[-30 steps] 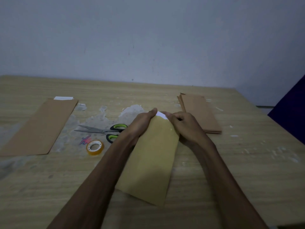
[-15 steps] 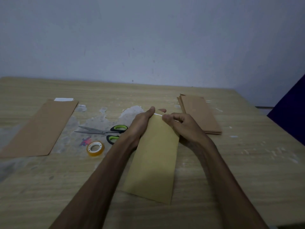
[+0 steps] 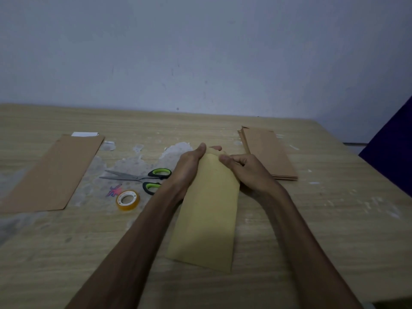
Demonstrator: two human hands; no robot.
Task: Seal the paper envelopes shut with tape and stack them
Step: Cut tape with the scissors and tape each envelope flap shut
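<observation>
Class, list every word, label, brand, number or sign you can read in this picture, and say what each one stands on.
No text can be read anywhere.
Pink and blue mark on the table beside the tape roll: too blurred to read, perhaps no lettering at all.
Scissors, held envelope, stack of envelopes: no print shows.

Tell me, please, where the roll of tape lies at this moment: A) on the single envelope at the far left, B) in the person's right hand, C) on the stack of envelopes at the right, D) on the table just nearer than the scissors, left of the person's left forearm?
D: the roll of tape lies flat on the table, just nearer than the scissors, with neither hand on it.
</observation>
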